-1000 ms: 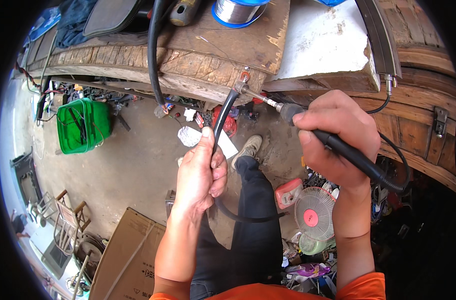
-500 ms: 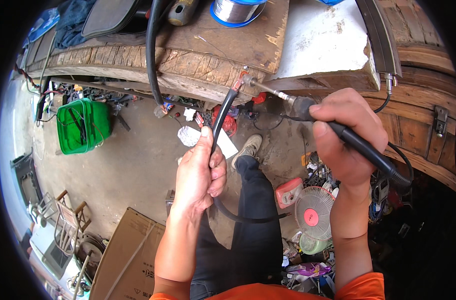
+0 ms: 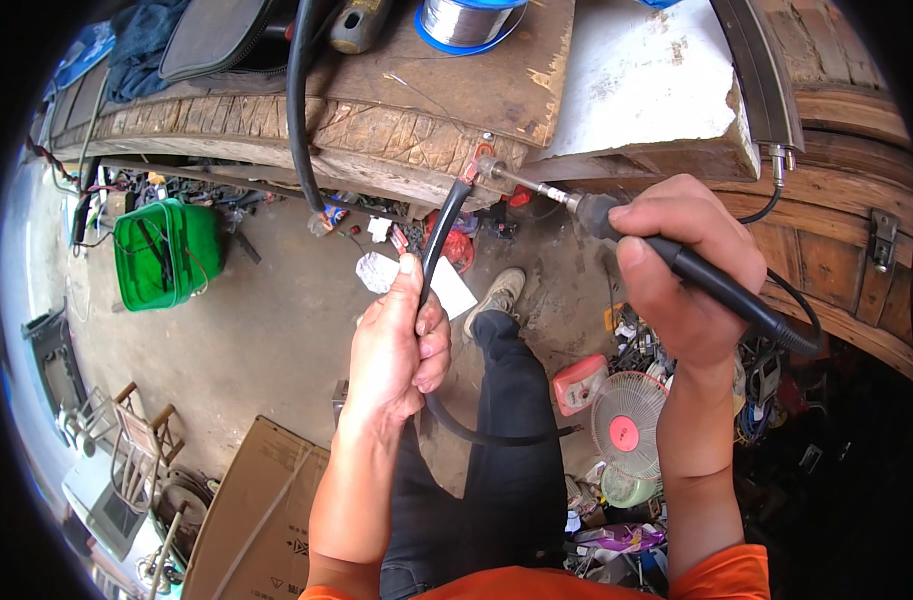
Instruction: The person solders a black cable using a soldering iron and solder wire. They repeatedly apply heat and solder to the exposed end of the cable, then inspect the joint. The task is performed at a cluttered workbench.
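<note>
My left hand is wrapped round a thick black cable, whose loose tail hangs below the fist and curves right over my leg. At the cable's upper end, a copper-coloured lug rests against the front edge of the wooden bench. My right hand grips the black handle of a soldering iron. Its metal shaft points left, and the tip touches or nearly touches the lug; the exact contact is too small to tell. The iron's thin black cord trails behind my right hand.
On the bench are a solder wire spool with blue rims, a tool handle and a zippered case. Another thick black cable hangs over the edge. Below stand a green bucket, a fan and a cardboard box.
Both hands stay nearly in place. My right hand and the soldering iron have shifted slightly left, and the iron's tip remains at the lug. My grip on both things is unchanged.
</note>
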The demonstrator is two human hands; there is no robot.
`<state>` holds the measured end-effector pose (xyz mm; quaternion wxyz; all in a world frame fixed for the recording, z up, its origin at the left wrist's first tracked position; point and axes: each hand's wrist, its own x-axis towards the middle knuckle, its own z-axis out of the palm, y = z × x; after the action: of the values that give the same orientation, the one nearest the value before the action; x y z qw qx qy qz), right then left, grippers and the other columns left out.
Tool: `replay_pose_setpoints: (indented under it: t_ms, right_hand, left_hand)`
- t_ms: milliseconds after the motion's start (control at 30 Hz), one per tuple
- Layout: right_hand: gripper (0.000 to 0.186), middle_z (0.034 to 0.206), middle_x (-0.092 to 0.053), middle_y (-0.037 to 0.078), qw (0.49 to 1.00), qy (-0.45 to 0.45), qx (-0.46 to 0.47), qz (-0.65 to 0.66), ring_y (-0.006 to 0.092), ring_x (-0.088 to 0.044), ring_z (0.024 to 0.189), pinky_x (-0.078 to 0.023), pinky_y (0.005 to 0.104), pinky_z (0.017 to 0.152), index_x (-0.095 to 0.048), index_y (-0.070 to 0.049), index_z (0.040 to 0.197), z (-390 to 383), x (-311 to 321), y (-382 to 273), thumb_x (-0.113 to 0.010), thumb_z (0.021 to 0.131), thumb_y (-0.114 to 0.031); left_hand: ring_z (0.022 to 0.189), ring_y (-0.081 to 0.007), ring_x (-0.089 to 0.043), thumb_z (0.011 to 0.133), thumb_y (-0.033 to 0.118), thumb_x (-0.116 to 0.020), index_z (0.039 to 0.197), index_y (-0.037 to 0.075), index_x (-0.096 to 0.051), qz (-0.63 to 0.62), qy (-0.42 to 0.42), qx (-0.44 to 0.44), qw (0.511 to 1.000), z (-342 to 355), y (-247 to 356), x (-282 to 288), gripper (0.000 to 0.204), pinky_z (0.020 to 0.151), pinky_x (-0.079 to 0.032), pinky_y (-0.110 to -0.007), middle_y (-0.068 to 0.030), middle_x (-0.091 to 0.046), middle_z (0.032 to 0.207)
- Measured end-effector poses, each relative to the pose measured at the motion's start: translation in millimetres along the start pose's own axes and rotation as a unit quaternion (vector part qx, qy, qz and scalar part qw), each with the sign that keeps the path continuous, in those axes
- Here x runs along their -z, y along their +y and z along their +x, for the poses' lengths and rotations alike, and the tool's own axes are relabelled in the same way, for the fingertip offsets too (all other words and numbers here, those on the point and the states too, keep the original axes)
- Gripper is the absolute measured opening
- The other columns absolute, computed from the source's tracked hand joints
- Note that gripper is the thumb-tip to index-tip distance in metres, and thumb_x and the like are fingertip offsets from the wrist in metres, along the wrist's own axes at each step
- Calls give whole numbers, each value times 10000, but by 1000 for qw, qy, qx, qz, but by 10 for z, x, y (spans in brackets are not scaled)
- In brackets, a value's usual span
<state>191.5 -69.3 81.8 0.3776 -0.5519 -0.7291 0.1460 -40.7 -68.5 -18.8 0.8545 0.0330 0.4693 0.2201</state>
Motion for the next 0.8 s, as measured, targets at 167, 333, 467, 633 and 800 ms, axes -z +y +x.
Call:
replay_pose_setpoints:
  t_ms: [167,333,467,633,800]
  right_hand:
    - [183,758,-674,107,1000,-9,-4,10,222,-657,668,-518,298,618,-724,-7,930,-4,-3,-49,-745,752,31]
    - [153,759,-672,103,1000,-5,-10,28,213,-646,666,-510,292,618,-726,-5,930,-46,30,-37,-747,779,11]
    - [158,826,-664,117,986,106,-75,102,183,-607,698,-474,280,621,-704,-1,976,-335,147,-86,-761,884,-117]
    - [223,888,-613,140,944,210,-119,224,179,-584,728,-477,287,661,-641,13,1029,-761,352,-196,-711,929,-174]
    - [161,912,-628,147,893,266,-188,310,161,-603,713,-501,278,666,-635,31,1026,-1047,389,-366,-673,916,-80]
  left_hand:
    - [357,-77,-259,1070,558,-469,675,137,-391,2,-6,5,1000,-3,16,22,582,335,-203,-245,9,-371,543]
    - [366,-80,-261,1073,559,-456,681,135,-391,4,-15,6,1000,-18,42,36,581,340,-207,-245,10,-369,544]
    - [351,-82,-234,1080,560,-430,677,147,-374,57,-2,-27,998,-128,80,27,580,325,-201,-248,21,-332,527]
    - [343,-82,-229,1077,568,-429,681,144,-374,195,51,-118,972,-511,390,-63,583,320,-186,-250,27,-306,516]
    - [489,-37,-393,1088,447,-509,722,91,-490,439,55,-247,862,-1138,855,-120,511,447,-290,-224,42,-471,595]
